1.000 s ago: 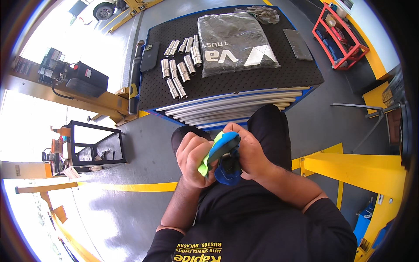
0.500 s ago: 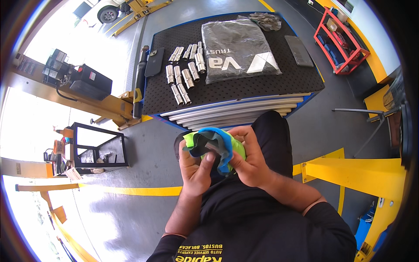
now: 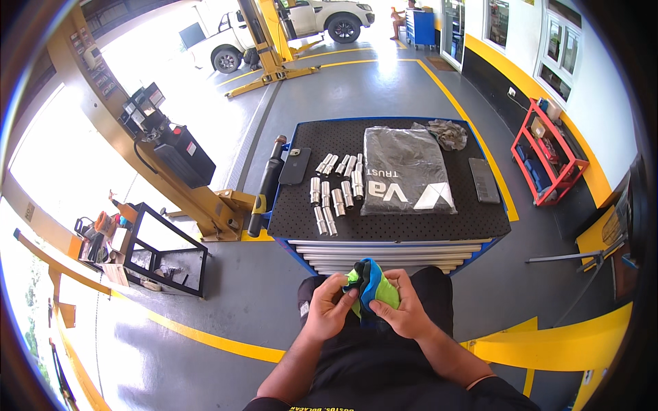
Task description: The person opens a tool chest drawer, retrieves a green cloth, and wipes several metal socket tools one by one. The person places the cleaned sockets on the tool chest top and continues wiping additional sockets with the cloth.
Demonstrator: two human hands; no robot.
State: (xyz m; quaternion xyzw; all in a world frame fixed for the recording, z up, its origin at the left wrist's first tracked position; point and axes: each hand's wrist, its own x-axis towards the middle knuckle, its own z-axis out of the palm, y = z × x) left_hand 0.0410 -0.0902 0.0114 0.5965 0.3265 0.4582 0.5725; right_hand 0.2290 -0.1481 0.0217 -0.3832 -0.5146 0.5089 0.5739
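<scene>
My left hand [image 3: 330,307]: fingers curled, thumb up against the near left edge of a bunched green-and-blue glove [image 3: 370,286], gripping it; my right hand [image 3: 404,312]: fingers closed round the glove's right side, thumb laid across its lower part, also gripping; the glove sits between both hands, in front of my waist and just short of the cart's drawer fronts; its shape is crumpled, fingers and cuff not to be told apart, a dark patch showing in the middle; both forearms rise from the lower edge and meet at the glove, wrists bent inward, elbows cut off by the frame; my dark shirt fills the bottom, its yellow print partly cut off. Beyond: blue tool cart [image 3: 299,252] with black mat top; on it, left of centre, a cluster of silver sockets [image 3: 336,192] lying in rough rows; a dark phone [image 3: 295,166] to their left; a folded dark garment in a clear bag [image 3: 404,171] in the middle; a flat dark remote-like slab [image 3: 484,180] at the right; a grey crumpled rag [image 3: 447,133] at the far right corner; a long black tool with yellow grip [image 3: 266,188] lies along the cart's left edge. Farther: yellow lift post [image 3: 264,34]; red shelf rack [image 3: 552,154] against the right wall; white pickup [image 3: 288,24], partly hidden by the post.
</scene>
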